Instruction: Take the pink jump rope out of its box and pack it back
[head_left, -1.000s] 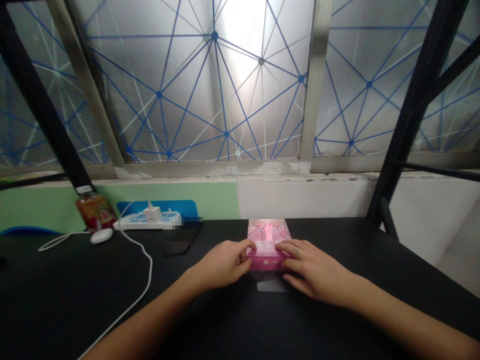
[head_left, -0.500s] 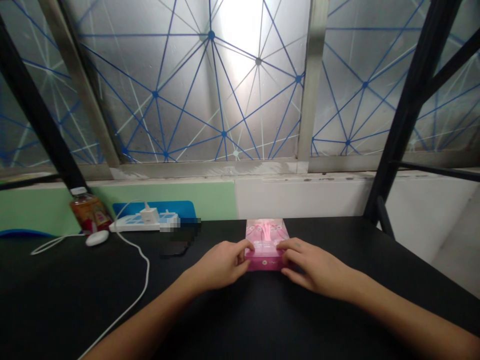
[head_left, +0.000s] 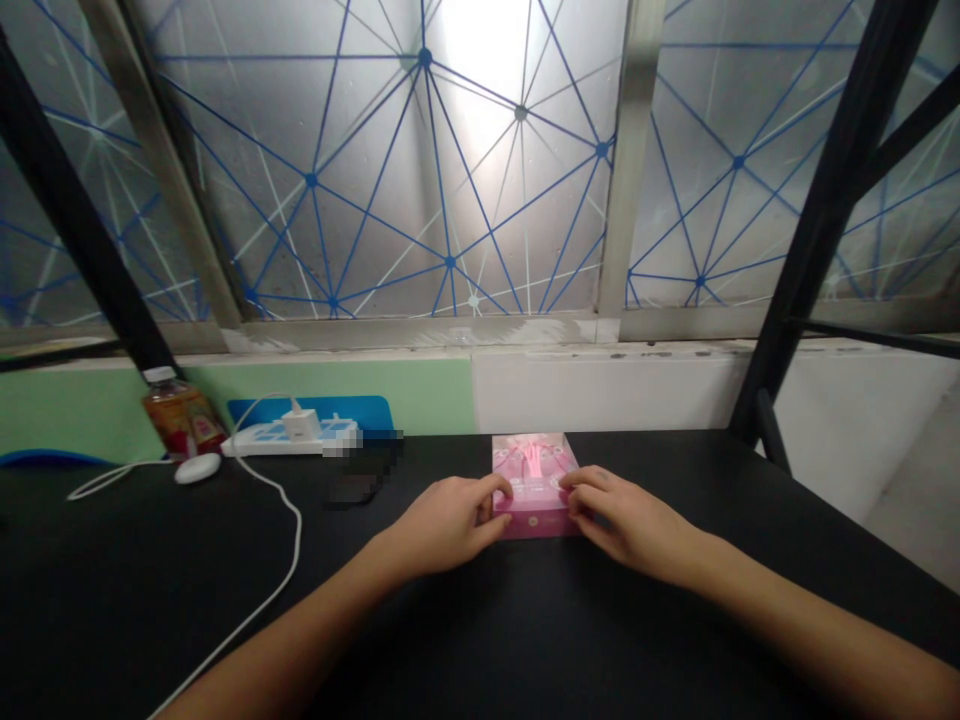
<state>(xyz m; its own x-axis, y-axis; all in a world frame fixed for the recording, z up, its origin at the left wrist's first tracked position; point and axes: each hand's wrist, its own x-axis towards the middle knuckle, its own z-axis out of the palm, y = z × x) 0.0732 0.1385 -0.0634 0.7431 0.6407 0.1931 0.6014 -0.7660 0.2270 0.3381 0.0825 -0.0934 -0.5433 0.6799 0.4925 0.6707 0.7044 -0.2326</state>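
Note:
A pink printed box [head_left: 534,488] lies flat on the black table, its narrow front side facing me. My left hand [head_left: 448,522] grips its left front corner, with the index finger on the top and the thumb against the front side. At the right front corner my right hand [head_left: 631,522] has its curled fingers on the top edge and side. Both hands are closed on the box, and some fingertips are hidden behind it or behind other fingers.
On the left, a white power strip [head_left: 262,438] holds a plugged-in charger [head_left: 301,425], whose white cable [head_left: 294,560] runs toward me. Nearby are a bottle [head_left: 182,418], a white rounded object [head_left: 198,468] and a dark, partly blurred item [head_left: 358,480]. Black frame posts [head_left: 802,250] flank the table.
My left thumb has come onto the box's front side. The right fingers have drawn closer together at its corner. The box stays in place, while the view has tilted slightly.

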